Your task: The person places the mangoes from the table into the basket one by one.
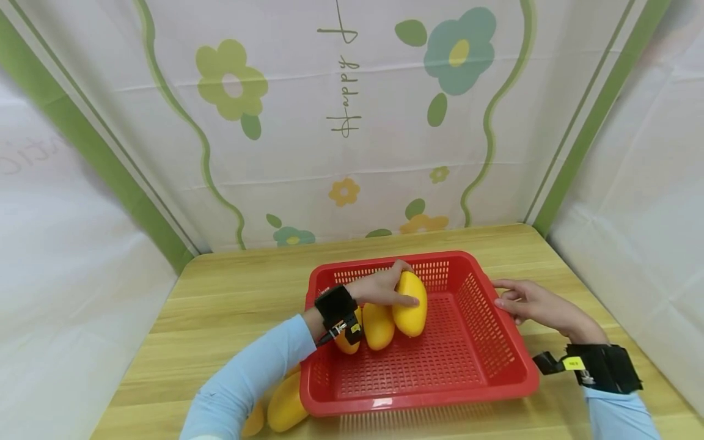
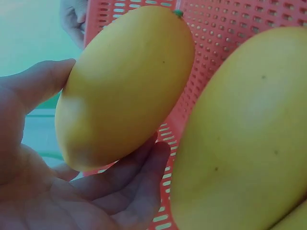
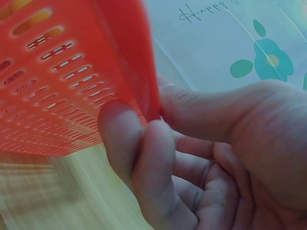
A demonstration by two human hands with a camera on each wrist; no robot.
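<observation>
Inside a red slotted plastic basket (image 1: 418, 400), my left hand (image 1: 382, 286) grips a yellow mango (image 1: 411, 308), thumb on one side and fingers curled round the other. The left wrist view shows this mango (image 2: 127, 88) with a small green tip at its stem end. Two more mangoes lie to its left in the basket, the nearer one (image 1: 378, 328) right beside it and the other (image 1: 348, 343) partly covered by my wrist. At the basket's right rim, my right hand (image 1: 541, 307) pinches the edge between thumb and fingers, as the right wrist view (image 3: 192, 158) also shows.
More mangoes (image 1: 287, 404) lie on the wooden table (image 1: 220, 318) at the basket's front left, partly behind my left sleeve. A flower-printed cloth (image 1: 341, 153) hangs behind the table, with white cloth at both sides.
</observation>
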